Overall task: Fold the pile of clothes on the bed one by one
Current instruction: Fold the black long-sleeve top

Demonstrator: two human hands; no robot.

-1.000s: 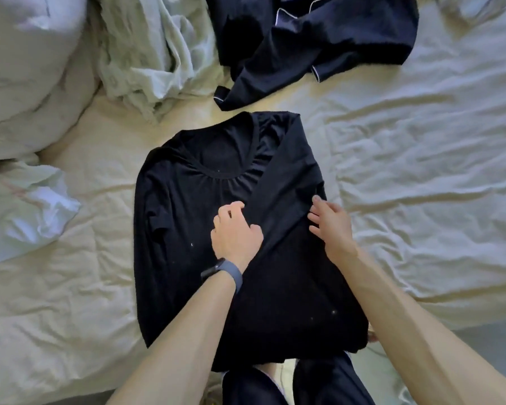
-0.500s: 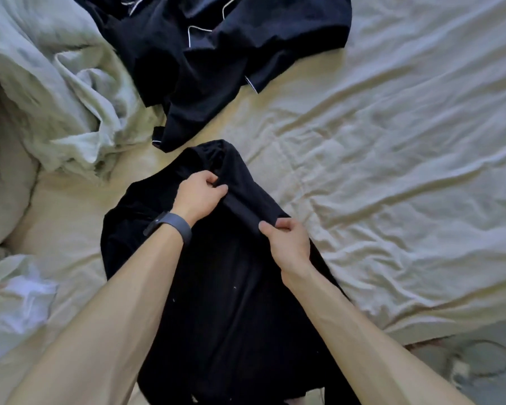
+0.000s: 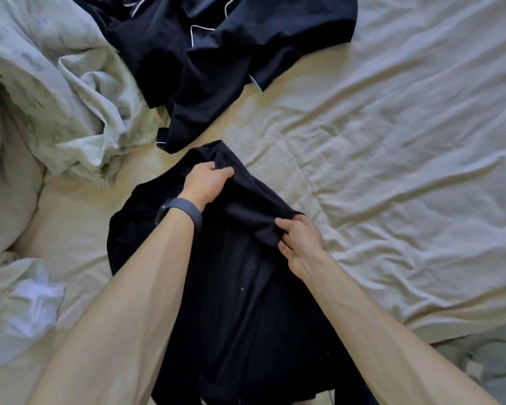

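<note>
Now | left hand (image 3: 208, 182), right hand (image 3: 300, 239) grip 1 black shirt (image 3: 240, 302) | 1 dark pile (image 3: 216, 54)

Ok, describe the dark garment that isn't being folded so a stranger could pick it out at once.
On the cream bed sheet, look to the far edge, beside the crumpled pale green bedding. The loose dark garment lies there untouched. Unlike the plain black top being held, it has thin white piping.

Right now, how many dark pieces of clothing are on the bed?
2 that I can tell apart: the black shirt, gripped by the left hand and right hand, and a dark white-trimmed heap beyond it. That heap may hide more pieces.
</note>
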